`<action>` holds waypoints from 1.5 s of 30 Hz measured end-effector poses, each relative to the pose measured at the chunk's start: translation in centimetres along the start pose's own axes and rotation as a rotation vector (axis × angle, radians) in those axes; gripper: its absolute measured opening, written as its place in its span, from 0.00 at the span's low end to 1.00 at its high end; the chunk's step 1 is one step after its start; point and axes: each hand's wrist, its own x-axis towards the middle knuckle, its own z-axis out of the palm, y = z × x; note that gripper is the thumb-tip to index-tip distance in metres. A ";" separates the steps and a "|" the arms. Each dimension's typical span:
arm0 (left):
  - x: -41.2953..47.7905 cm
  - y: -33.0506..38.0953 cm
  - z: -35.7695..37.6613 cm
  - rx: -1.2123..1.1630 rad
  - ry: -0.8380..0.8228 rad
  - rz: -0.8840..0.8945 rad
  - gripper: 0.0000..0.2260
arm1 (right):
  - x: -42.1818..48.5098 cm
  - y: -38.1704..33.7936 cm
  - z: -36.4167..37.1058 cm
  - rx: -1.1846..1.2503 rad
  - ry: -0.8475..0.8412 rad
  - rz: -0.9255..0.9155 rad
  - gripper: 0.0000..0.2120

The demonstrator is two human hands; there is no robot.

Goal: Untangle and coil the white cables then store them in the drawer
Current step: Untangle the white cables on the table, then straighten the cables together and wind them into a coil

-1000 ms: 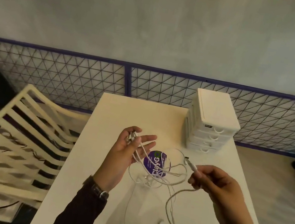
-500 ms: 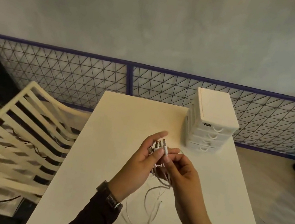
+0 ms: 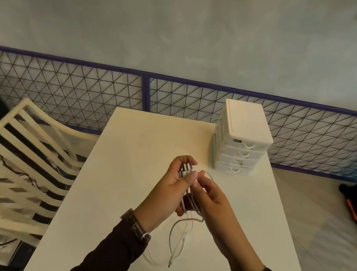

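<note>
1. The thin white cables (image 3: 184, 234) are held above the pale surface (image 3: 116, 184), plug ends bunched and tails dangling onto it. I judge they are gathered so that coiling starts from aligned ends.
2. The left hand (image 3: 175, 182) grips the plugs. The right hand (image 3: 210, 197) pinches the strands just below, apparently steadying them.
3. The white plastic four-drawer unit (image 3: 241, 144) stands near, with its drawers closed.

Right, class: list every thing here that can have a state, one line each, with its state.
Left hand: grips the cables' plug ends.
Right hand: pinches the cables beside it.
Cables: bunched between both hands, tails hanging loose.
Drawers: all four shut.
Watch: strapped on the left wrist.
</note>
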 end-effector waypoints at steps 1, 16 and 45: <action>0.1 -0.1 0.0 -0.019 0.012 0.007 0.07 | 0.0 0.0 -0.2 -0.030 -0.023 -0.001 0.11; 1.1 1.6 -1.0 -0.324 -0.051 0.015 0.07 | -0.4 -0.6 -0.8 0.141 -0.405 0.139 0.21; -0.6 -3.3 -3.0 -0.615 -0.135 -0.327 0.35 | 0.9 -0.9 -0.8 0.009 -0.081 -0.052 0.14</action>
